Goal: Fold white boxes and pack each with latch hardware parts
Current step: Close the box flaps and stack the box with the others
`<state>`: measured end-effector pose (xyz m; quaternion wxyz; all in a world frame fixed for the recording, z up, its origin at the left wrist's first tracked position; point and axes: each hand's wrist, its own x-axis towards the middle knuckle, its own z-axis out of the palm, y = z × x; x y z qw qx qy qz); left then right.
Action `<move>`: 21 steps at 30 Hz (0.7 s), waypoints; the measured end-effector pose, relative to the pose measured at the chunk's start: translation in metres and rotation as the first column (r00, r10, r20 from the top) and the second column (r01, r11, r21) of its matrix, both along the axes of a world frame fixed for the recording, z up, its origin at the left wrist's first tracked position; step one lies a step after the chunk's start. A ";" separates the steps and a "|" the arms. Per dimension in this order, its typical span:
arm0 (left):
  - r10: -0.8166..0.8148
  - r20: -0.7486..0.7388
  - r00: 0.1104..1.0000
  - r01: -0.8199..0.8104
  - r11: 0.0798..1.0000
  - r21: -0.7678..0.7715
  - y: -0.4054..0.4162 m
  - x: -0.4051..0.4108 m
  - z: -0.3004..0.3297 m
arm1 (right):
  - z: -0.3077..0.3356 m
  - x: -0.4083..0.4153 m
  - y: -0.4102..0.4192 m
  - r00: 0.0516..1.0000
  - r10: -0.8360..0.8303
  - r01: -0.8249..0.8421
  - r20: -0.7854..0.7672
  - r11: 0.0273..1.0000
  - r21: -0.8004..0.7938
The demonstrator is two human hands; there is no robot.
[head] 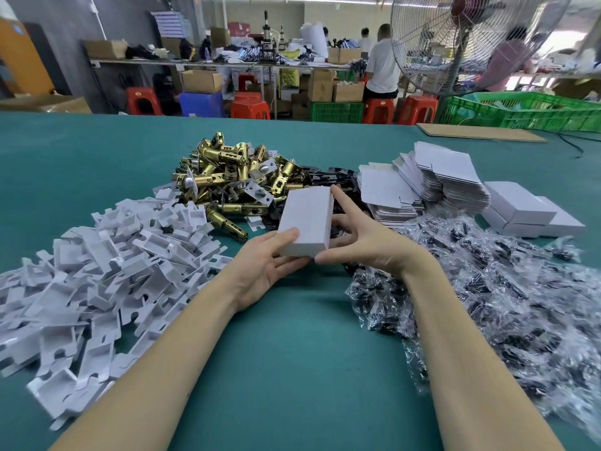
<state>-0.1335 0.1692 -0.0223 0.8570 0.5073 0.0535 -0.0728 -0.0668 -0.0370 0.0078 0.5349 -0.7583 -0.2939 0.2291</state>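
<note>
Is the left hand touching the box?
Touching. The head view shows the left hand thumb lying on the box near corner, fingers beneath it.

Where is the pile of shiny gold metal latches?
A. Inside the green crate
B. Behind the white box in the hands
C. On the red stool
B: the brass latches lie heaped on the green table just beyond the white box that both hands hold.

A teal table (292, 369) holds a plain white box (305, 222). Behind the box lie shiny brass-gold latches (234, 170); left of it, white card inserts (97, 271); right, clear bags of black parts (487, 304).
</note>
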 end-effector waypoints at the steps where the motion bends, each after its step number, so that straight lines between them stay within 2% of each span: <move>1: -0.009 0.006 1.000 0.009 1.000 0.006 0.000 -0.001 0.000 | 0.001 -0.001 0.002 1.000 0.003 -0.002 0.024 0.999 -0.041; 4: -0.045 0.035 0.998 0.044 0.999 0.016 0.000 -0.002 0.001 | 0.002 -0.003 0.008 0.985 -0.031 0.054 0.170 0.990 -0.129; 6: -0.070 0.042 0.997 0.070 0.997 0.011 0.001 -0.002 0.000 | 0.002 -0.003 0.011 0.964 -0.050 0.084 0.260 0.989 -0.119; 9: -0.097 0.027 0.995 0.097 0.995 -0.011 0.004 -0.002 -0.001 | -0.002 -0.004 0.014 0.948 -0.067 0.096 0.310 0.992 -0.079; 14: -0.095 -0.026 0.995 0.095 0.995 -0.012 0.005 -0.001 -0.003 | -0.002 -0.006 0.017 0.895 -0.099 0.157 0.434 0.982 -0.101; 21: -0.015 -0.034 0.999 0.016 1.000 0.011 0.001 0.001 -0.002 | -0.012 -0.007 0.023 0.817 -0.204 0.263 0.540 0.964 -0.033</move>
